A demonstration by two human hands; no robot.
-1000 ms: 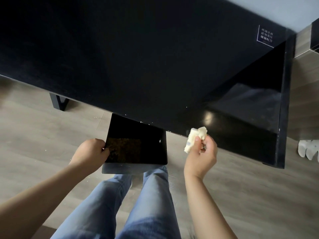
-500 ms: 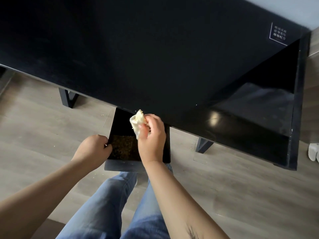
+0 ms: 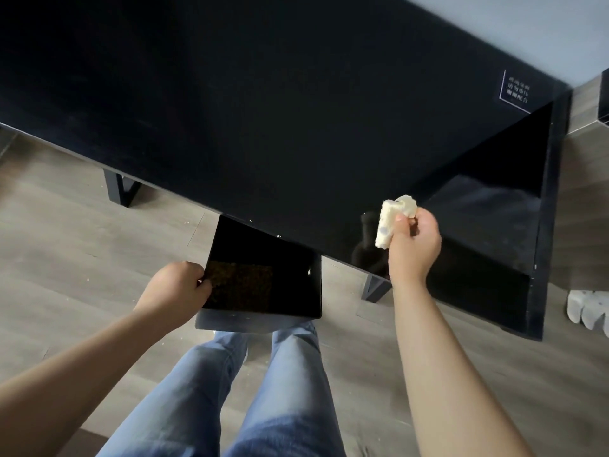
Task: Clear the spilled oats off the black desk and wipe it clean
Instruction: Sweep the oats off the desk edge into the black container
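We see grey wood-look flooring [image 3: 66, 245] across the lower frame, blue jeans [image 3: 290, 390] at bottom centre, a white object [image 3: 588, 310] at the right edge, and pale wall [image 3: 527, 24] upper right.

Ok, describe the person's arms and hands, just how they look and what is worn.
Both forearms are bare, with no sleeves in view. The left hand and right hand wear no gloves, rings or watch that can be seen. Blue jeans cover the legs below.
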